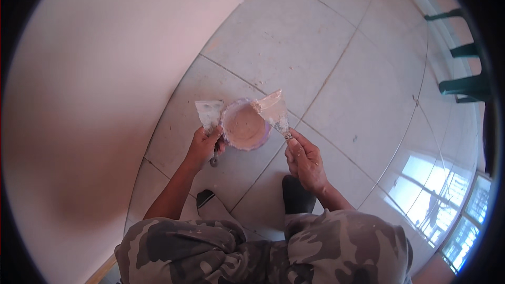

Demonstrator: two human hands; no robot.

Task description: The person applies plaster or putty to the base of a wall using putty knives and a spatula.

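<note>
A round tub with a purple-tinted, smeared rim (267,138) holds pale pinkish putty (244,126). My left hand (202,150) is closed around a putty knife (209,111) at the tub's left side, its wide whitish blade pointing away from me. The left fingers are close against the tub; whether they also grip it, I cannot tell. On the other side, my right hand (306,162) grips the handle of a second putty knife (273,109). Putty coats this broad blade, and its corner reaches over the tub's right rim.
A plain pale wall (105,73) rises along the left. Large light tiles (294,26) cover the floor, with small crumbs near the tub. Green chair legs (465,87) stand at the far right, above a bright window reflection (431,189). My dark-socked feet (297,194) are just below the tub.
</note>
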